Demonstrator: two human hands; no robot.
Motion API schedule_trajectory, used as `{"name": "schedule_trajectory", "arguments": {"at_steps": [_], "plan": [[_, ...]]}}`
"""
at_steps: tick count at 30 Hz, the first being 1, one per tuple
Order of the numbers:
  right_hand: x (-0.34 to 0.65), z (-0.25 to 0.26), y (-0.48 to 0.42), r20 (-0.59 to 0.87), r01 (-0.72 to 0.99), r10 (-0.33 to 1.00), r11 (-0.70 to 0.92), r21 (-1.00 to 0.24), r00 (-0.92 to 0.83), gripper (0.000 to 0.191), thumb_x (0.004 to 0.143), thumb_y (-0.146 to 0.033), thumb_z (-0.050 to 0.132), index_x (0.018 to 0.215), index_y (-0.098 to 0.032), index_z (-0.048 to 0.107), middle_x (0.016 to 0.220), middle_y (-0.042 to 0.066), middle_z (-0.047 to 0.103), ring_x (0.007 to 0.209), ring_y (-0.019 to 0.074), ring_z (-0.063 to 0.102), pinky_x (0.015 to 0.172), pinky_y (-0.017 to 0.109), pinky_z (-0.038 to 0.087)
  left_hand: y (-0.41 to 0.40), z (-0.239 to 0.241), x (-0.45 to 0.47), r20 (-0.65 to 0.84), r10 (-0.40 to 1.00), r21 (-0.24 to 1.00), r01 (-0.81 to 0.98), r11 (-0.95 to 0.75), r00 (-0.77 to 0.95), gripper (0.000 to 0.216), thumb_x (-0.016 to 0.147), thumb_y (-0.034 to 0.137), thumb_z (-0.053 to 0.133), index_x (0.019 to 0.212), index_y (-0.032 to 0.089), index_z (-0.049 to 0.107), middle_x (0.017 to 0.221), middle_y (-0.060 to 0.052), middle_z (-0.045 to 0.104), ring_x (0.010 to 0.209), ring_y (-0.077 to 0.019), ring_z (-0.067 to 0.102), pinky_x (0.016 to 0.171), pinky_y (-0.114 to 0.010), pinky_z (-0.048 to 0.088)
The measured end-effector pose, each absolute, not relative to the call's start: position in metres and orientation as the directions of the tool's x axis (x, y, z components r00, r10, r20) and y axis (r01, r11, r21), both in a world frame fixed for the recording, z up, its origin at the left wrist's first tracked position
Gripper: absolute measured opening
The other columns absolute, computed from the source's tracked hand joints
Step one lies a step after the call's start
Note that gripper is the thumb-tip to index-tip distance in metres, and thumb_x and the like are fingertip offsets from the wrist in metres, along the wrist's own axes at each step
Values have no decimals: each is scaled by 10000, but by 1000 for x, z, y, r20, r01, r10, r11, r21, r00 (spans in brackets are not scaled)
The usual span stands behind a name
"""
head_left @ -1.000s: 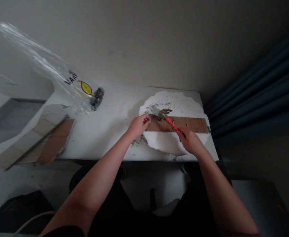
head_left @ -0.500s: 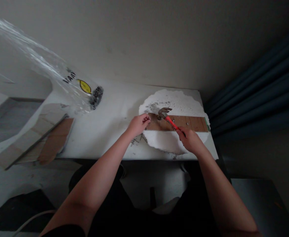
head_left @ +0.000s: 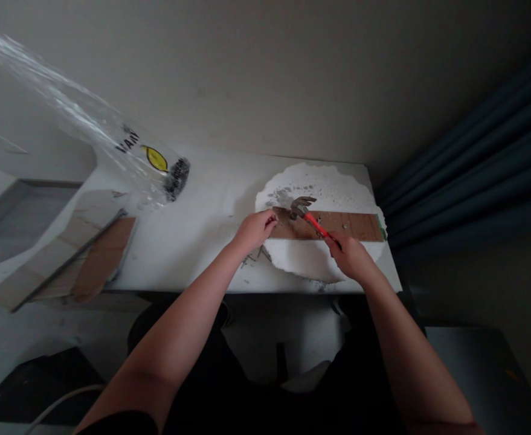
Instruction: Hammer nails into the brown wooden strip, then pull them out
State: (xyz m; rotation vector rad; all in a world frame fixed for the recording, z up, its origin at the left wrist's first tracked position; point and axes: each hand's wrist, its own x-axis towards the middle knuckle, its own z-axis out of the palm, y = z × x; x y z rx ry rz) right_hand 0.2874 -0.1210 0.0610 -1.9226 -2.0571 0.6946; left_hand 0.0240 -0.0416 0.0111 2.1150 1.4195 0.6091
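Observation:
My right hand (head_left: 347,254) is wrapped round the red handle of a claw hammer (head_left: 316,225). Its dark metal head is over the left part of a brown wooden board (head_left: 353,226), close to the surface; whether they touch I cannot tell. At the board's left end my left hand (head_left: 257,231) is closed, fingertips curled together by the edge. Whatever those fingers may pinch is hidden or too small to name. Beneath the board lies a ragged-edged white slab (head_left: 292,257) with grey crumbs. Several thin nail-like pieces (head_left: 261,252) lie just below my left hand.
The white table (head_left: 170,254) runs along a wall. A clear plastic bag (head_left: 106,130) with a yellow print stands at the left, behind wood and cardboard pieces (head_left: 99,260) overhanging the front edge. A dark curtain (head_left: 473,157) hangs at the right.
Almost nothing differs. My left fingers have shifted very slightly at the board's end; the hammer stays over the same spot.

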Motion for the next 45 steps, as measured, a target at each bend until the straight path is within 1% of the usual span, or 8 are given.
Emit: {"name": "schedule_trajectory", "arguments": {"at_steps": [4, 8, 12, 20, 24, 33, 37, 45], "plan": [[288, 64, -125, -75, 868, 992, 47, -494, -97, 372, 1016, -397, 400, 1081, -189, 702, 807, 76, 711, 685, 195, 631, 620, 275, 385, -42, 11, 25, 140, 906, 568, 717, -403, 398, 145, 937, 212, 505, 919, 185, 647, 1014, -81, 677, 958, -208, 634, 884, -339, 490], [282, 78, -132, 5, 801, 994, 94, -591, -112, 406, 1024, -434, 371, 1150, -186, 667, 816, 70, 705, 658, 184, 623, 596, 271, 391, -41, 10, 24, 145, 906, 553, 727, -408, 398, 144, 937, 213, 515, 943, 168, 651, 1138, -103, 628, 1040, -214, 622, 936, -350, 499], [269, 92, -137, -19, 810, 986, 125, -573, -166, 372, 1020, -408, 386, 1100, -196, 681, 826, 75, 709, 661, 189, 622, 604, 280, 380, -41, 8, 24, 135, 922, 566, 736, -371, 362, 150, 936, 223, 528, 962, 164, 664, 1264, -111, 573, 1010, -198, 635, 914, -333, 516], [256, 99, -135, -61, 880, 977, 155, -449, -204, 355, 1032, -394, 381, 1081, -212, 682, 828, 85, 718, 701, 217, 638, 608, 296, 340, -40, 4, 25, 92, 932, 535, 772, -343, 350, 190, 950, 235, 507, 1003, 151, 670, 1220, -121, 582, 937, -200, 644, 870, -332, 525], [259, 100, -135, -53, 859, 977, 155, -488, -206, 363, 1037, -398, 362, 1058, -217, 676, 806, 69, 709, 676, 201, 623, 609, 294, 338, -39, 2, 25, 88, 929, 544, 764, -347, 360, 186, 951, 244, 511, 991, 160, 672, 1217, -111, 591, 923, -190, 644, 868, -322, 524], [259, 97, -139, -58, 865, 979, 143, -481, -193, 376, 1036, -397, 365, 1106, -197, 676, 801, 76, 707, 685, 202, 630, 610, 295, 344, -40, 1, 24, 112, 921, 531, 761, -372, 373, 175, 942, 235, 525, 963, 152, 678, 1209, -120, 614, 940, -205, 657, 873, -337, 534], [259, 98, -139, -78, 887, 978, 140, -439, -193, 377, 1037, -399, 374, 1090, -200, 689, 832, 91, 722, 717, 217, 650, 606, 295, 341, -40, 1, 24, 137, 914, 522, 756, -394, 381, 156, 927, 205, 535, 960, 152, 678, 1224, -117, 621, 981, -208, 658, 899, -335, 536], [255, 98, -143, -94, 908, 978, 134, -396, -185, 402, 1045, -406, 357, 1143, -205, 691, 891, 109, 744, 751, 238, 671, 620, 308, 345, -39, -1, 24, 110, 923, 513, 774, -370, 368, 153, 927, 220, 551, 956, 156, 687, 1241, -110, 627, 924, -192, 668, 863, -318, 537]]}}
